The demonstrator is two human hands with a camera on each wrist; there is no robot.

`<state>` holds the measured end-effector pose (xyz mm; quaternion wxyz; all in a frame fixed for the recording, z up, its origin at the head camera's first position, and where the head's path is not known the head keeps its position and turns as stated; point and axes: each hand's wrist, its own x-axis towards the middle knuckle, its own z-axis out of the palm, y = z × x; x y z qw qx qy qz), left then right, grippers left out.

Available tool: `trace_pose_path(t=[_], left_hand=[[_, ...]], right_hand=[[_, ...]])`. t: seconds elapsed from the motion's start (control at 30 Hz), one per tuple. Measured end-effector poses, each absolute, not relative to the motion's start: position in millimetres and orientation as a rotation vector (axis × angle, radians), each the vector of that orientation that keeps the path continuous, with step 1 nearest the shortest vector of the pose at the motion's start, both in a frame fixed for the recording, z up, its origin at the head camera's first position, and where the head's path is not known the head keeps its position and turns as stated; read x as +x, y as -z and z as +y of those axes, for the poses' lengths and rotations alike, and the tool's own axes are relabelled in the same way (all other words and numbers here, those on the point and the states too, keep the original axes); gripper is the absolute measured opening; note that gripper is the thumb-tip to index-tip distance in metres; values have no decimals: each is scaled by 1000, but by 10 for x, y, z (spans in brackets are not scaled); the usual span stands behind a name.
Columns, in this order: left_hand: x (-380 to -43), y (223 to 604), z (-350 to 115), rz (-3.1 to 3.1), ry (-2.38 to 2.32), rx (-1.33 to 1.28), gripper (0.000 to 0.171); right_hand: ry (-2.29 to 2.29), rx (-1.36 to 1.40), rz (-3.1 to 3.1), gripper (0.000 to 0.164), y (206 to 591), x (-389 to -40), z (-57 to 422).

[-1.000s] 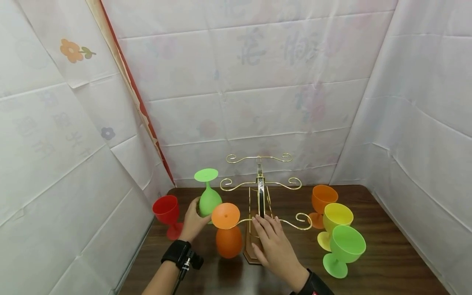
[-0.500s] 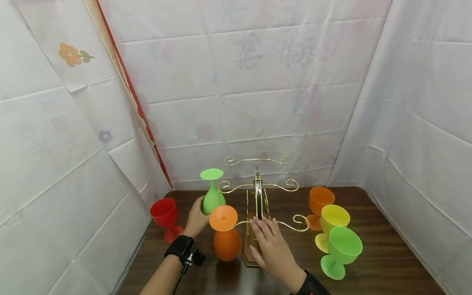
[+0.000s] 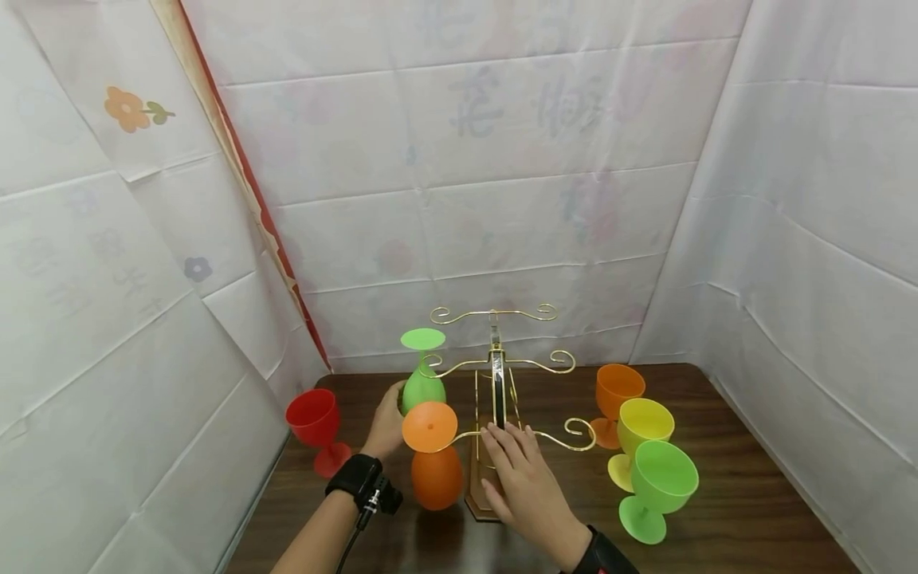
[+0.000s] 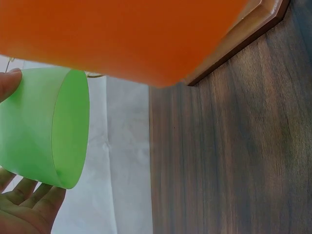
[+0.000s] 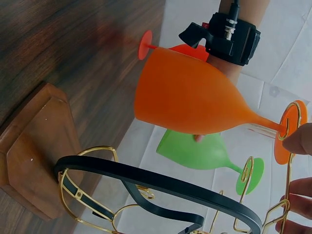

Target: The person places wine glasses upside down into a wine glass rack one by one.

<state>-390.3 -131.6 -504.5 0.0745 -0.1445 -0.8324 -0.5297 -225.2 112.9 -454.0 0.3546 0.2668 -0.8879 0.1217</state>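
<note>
My left hand (image 3: 387,424) grips the bowl of a light green goblet (image 3: 425,391), held upside down with its foot on top. The goblet's stem overlaps the left curl of the middle arm on a gold wire goblet rack (image 3: 498,383); whether it sits inside the curl I cannot tell. An orange goblet (image 3: 436,480) hangs inverted from the left curl of the lowest arm, nearer to me. My right hand (image 3: 527,490) rests its nearly straight fingers on the middle of that lowest arm. In the left wrist view, the thumb and fingers span the green bowl (image 4: 29,122).
A red goblet (image 3: 314,421) stands upright at the left. On the right, orange (image 3: 619,388), yellow (image 3: 645,424) and green (image 3: 664,478) goblets stand upright in a row. The rack's wooden base (image 5: 44,146) sits on the dark table (image 3: 739,478). White sheets (image 3: 459,175) enclose the sides.
My left hand has carried the inverted green goblet rightward to the middle arm's left curl. My right hand stays on the rack, and the view has shifted slightly.
</note>
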Motion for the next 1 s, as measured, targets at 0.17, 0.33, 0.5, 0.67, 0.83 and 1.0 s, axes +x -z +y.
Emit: trace_pose_path(t=[0.17, 0.33, 0.5, 0.67, 0.83, 1.0], left_hand=[[-3900, 5078, -1296, -2495, 1613, -471, 75], [-3889, 5072, -1271, -2495, 1612, -508, 76], [-3873, 5047, -1245, -2486, 1603, -555, 77], [-3740, 4854, -1214, -2477, 1613, -616, 76], [-3625, 4714, -1204, -2491, 1573, -721, 74], [-3637, 4742, -1204, -2440, 1541, -842, 75]], right_hand=[[-313, 692, -2311, 64, 4550, -2255, 1131], [-320, 695, -2301, 64, 4542, -2258, 1141], [-318, 692, -2295, 64, 4537, -2260, 1144], [-321, 694, -2295, 65, 4538, -2266, 1136], [-322, 690, -2303, 65, 4543, -2261, 1129], [-326, 685, -2315, 65, 4542, -2255, 1128]])
